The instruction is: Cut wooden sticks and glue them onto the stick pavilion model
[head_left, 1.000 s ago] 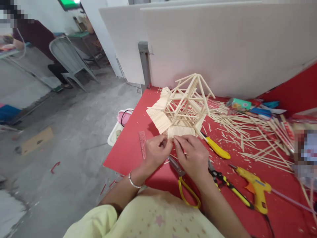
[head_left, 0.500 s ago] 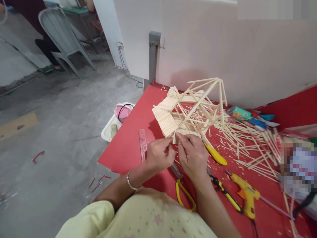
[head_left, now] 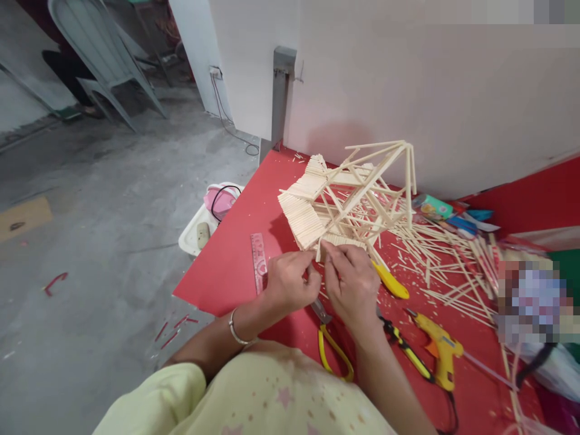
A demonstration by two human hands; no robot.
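A model built of thin wooden sticks point(head_left: 302, 220) stands on the red tabletop point(head_left: 226, 266), with slatted panels and an open frame rising above them. My left hand point(head_left: 293, 279) is closed in a pinch at the model's near edge. Facing it, my right hand point(head_left: 352, 279) is also closed, thumb and forefinger together beside a short pale stick end. The fingers hide whatever is pinched, so I cannot tell what each hand holds. Yellow-handled pliers point(head_left: 335, 353) lie below my hands, and a yellow handle point(head_left: 393, 281) lies right of the model.
A pink ruler point(head_left: 258, 263) lies left of my hands. To the right are a yellow glue gun point(head_left: 441, 347), a black-and-yellow tool point(head_left: 412, 356) and scattered loose sticks point(head_left: 457, 305). A white tray point(head_left: 188, 241) stands beyond the table's left edge. A person sits by a chair point(head_left: 90, 42).
The view has shifted slightly, so most table items appear a little further left. Both hands keep their closed pose at the model's near edge.
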